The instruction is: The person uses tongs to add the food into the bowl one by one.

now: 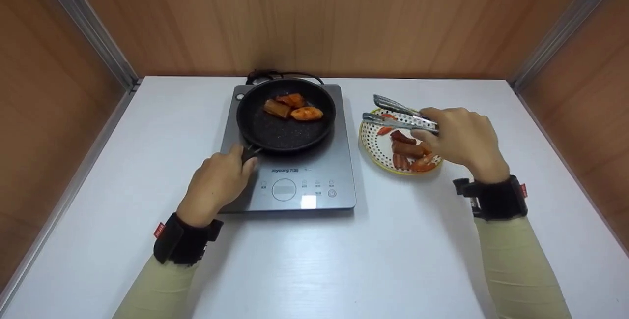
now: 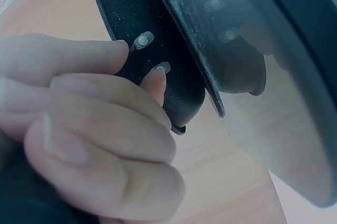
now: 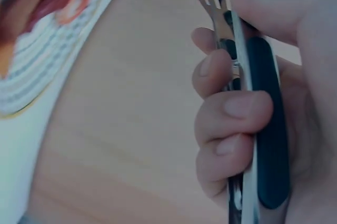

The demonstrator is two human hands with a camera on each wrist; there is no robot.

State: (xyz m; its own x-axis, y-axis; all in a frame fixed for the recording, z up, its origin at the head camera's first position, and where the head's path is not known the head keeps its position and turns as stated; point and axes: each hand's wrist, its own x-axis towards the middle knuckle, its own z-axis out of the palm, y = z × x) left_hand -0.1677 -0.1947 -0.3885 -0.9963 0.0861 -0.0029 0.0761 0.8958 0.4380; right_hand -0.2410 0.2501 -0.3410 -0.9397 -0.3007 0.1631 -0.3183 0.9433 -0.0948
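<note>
A black frying pan [image 1: 285,112] sits on a grey induction cooker [image 1: 295,181] and holds three browned pieces of food [image 1: 294,106]. My left hand [image 1: 218,181] grips the pan's handle [image 2: 158,71] at the pan's near left side. My right hand [image 1: 459,139] holds metal tongs [image 1: 398,115] above a dotted plate [image 1: 371,139] with sausages and red pieces [image 1: 410,152]. The tong arms stand apart and carry nothing. In the right wrist view my fingers [image 3: 231,108] curl round the tongs' dark grip [image 3: 266,129].
The cooker stands on a white table [image 1: 393,250] enclosed by wooden walls at the back and both sides. A black cable [image 1: 275,74] lies behind the cooker. The cooker's control panel [image 1: 295,188] faces me.
</note>
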